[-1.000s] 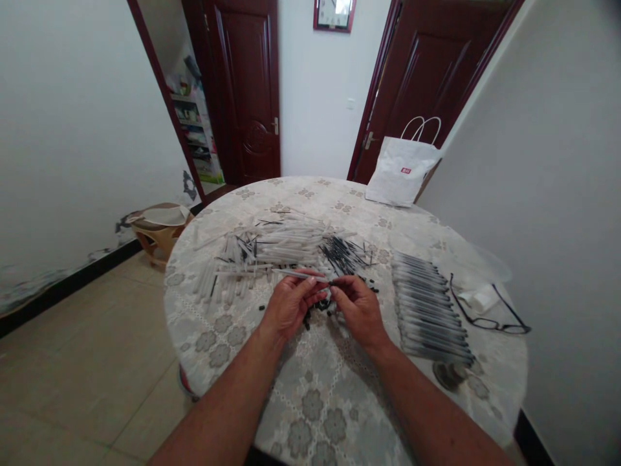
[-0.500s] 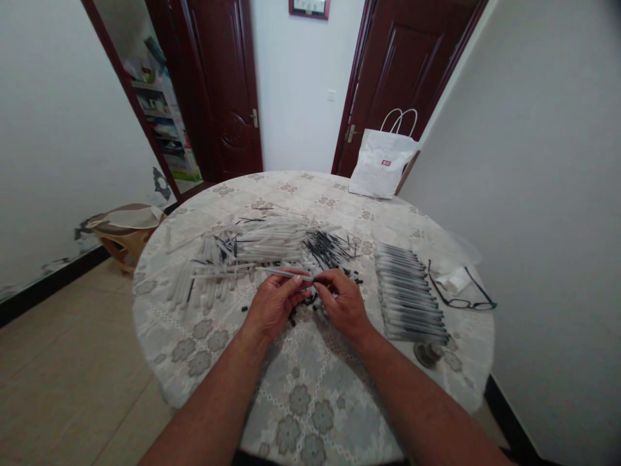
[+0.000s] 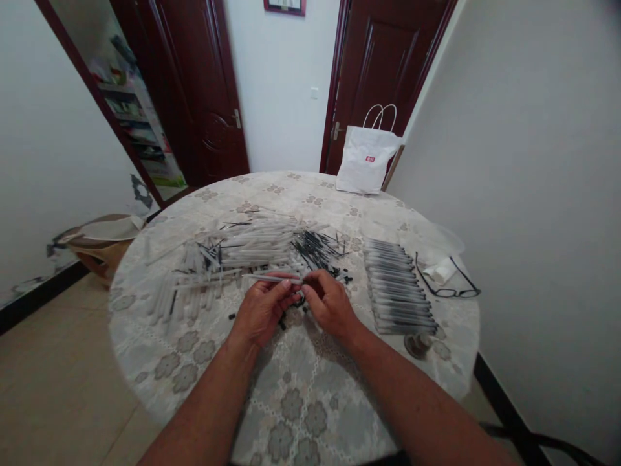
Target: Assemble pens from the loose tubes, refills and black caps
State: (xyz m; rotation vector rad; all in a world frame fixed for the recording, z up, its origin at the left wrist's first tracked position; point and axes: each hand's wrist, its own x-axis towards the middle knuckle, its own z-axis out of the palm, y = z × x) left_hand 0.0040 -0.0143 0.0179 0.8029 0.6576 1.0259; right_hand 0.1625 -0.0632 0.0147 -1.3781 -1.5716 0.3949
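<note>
One pen [image 3: 262, 278]: up off the table, near the middle, lying across between both hands; pale barrel, thin end to the left.
Left hand [image 3: 262, 310]: grasping pen barrel, thumb on top.
Right hand [image 3: 330, 305]: thumb and fingers pinching pen's right end.
Bag label [image 3: 370, 158]: small red patch, white characters too small to read; on white bag [image 3: 356, 171], far right edge of table, two loop handles up.
Wall frame [image 3: 285, 6]: red-brown border, upper part cut off, content unreadable.
Loose tubes [image 3: 259, 246]: whitish, heaped far of hands and to the left.
Dark sticks [image 3: 315, 249]: bunched just right of tubes.
Pen row [image 3: 398, 285]: pens side by side, right of right hand.
Glasses [image 3: 468, 294]: right of pen row, arms unfolded.
Tablecloth [image 3: 291, 382]: pale, gray flower pattern, round table.
Room: white walls, left door [image 3: 189, 84] and right door [image 3: 383, 71] dark red-brown; stool [image 3: 104, 252] at left, cloth on top; tan floor [image 3: 53, 388].
</note>
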